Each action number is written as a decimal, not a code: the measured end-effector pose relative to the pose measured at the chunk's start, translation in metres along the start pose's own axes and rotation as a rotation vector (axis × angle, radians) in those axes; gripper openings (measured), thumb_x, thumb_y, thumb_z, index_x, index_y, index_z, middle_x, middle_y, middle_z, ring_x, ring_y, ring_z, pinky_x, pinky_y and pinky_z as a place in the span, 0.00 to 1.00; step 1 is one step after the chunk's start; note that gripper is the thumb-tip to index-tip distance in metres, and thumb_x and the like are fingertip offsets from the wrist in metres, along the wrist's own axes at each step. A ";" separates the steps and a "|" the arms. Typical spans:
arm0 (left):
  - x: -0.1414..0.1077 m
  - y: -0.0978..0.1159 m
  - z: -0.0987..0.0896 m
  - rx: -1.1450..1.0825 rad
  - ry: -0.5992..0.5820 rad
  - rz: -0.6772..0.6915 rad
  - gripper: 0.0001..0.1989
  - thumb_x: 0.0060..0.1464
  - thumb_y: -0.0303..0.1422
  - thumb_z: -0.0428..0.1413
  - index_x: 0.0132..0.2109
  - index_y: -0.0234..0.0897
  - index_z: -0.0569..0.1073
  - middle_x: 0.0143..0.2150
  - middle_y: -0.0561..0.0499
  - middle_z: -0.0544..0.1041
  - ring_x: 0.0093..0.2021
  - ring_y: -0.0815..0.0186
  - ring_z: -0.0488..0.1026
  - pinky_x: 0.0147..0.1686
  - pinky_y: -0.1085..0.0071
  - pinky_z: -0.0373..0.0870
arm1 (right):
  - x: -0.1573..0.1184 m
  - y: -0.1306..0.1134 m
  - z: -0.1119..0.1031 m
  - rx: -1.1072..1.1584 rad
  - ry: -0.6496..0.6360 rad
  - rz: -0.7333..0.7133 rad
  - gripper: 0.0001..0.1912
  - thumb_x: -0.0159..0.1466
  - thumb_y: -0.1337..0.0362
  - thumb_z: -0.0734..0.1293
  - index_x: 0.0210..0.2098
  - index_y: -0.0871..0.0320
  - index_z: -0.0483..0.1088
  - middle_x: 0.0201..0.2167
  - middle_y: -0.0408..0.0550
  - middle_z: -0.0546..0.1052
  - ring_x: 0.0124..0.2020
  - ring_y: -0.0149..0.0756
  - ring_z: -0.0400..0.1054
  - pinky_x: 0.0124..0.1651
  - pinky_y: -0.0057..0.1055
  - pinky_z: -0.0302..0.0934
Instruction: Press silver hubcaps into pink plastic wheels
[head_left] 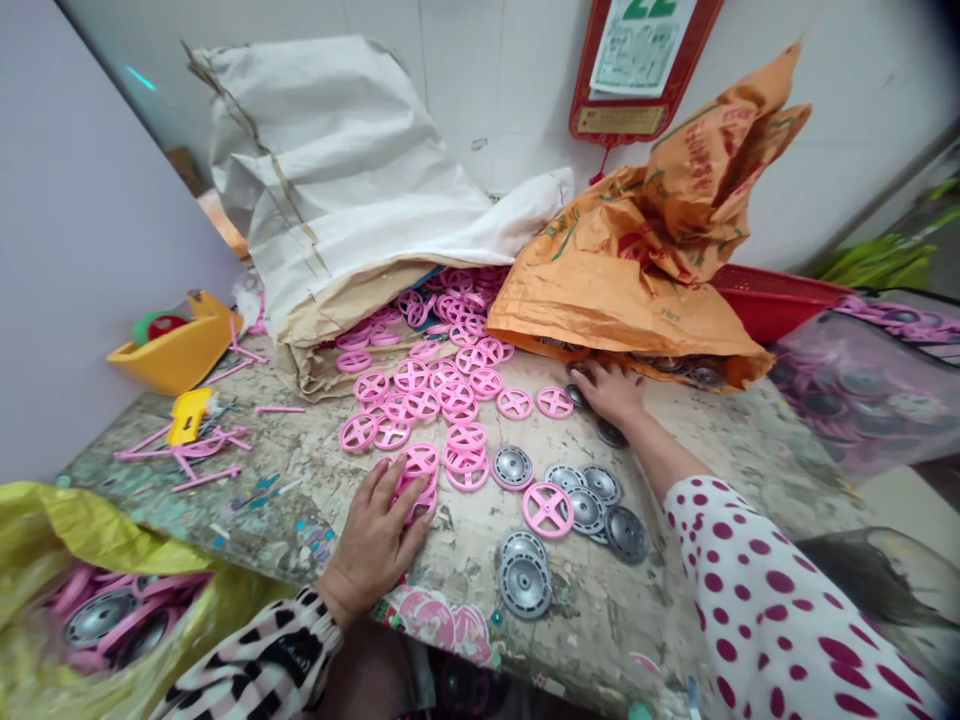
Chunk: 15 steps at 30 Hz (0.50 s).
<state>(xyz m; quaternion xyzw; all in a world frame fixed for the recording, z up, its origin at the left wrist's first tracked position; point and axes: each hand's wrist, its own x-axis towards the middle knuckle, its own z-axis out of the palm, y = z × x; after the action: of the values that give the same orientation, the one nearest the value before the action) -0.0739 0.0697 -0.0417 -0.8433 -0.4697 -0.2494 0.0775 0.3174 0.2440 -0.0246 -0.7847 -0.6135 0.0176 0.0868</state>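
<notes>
My left hand [375, 535] lies palm down with fingers spread over a small stack of pink spoked rings [420, 460] near the table's front. At the mouth of the orange bag [600, 270], my right hand [611, 393] reaches out with fingers apart, touching dark grey discs beneath it. Several silver-grey wheel-like discs [525, 585] lie between my hands, some overlapping. One single pink ring [547, 510] rests among them, partly over a disc. More pink rings spill from the white sack [337, 150]. What lies under my palms is hidden.
A yellow scoop-like container [176, 355] and thin pink rods [206, 478] are at the left. Below them, a yellow bag [225, 610] holds assembled pink-and-grey wheels. A red basket [780, 300] and a clear bag of wheels [862, 400] stand at the right.
</notes>
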 end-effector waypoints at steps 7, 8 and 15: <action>0.001 0.001 -0.003 -0.016 -0.028 -0.035 0.22 0.58 0.35 0.52 0.59 0.39 0.65 0.63 0.41 0.59 0.64 0.50 0.53 0.61 0.49 0.59 | -0.008 0.000 0.012 0.030 -0.177 -0.044 0.36 0.62 0.37 0.46 0.66 0.40 0.48 0.68 0.44 0.47 0.66 0.58 0.40 0.57 0.70 0.38; 0.000 0.001 -0.003 -0.015 -0.026 -0.030 0.22 0.58 0.35 0.52 0.59 0.38 0.65 0.63 0.41 0.60 0.64 0.50 0.53 0.60 0.49 0.59 | -0.015 0.004 0.013 0.020 -0.166 -0.053 0.34 0.63 0.38 0.45 0.66 0.40 0.48 0.68 0.44 0.48 0.66 0.57 0.40 0.57 0.70 0.38; -0.002 0.001 -0.001 -0.039 0.038 0.016 0.18 0.58 0.32 0.51 0.55 0.35 0.69 0.60 0.38 0.63 0.63 0.50 0.55 0.59 0.50 0.59 | -0.089 0.033 0.005 -0.106 -0.196 -0.094 0.32 0.66 0.43 0.44 0.66 0.42 0.47 0.68 0.44 0.47 0.67 0.55 0.40 0.56 0.70 0.44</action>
<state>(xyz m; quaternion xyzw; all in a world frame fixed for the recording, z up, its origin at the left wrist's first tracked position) -0.0744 0.0676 -0.0420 -0.8435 -0.4564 -0.2741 0.0718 0.3264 0.1510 -0.0418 -0.7530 -0.6553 0.0577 -0.0142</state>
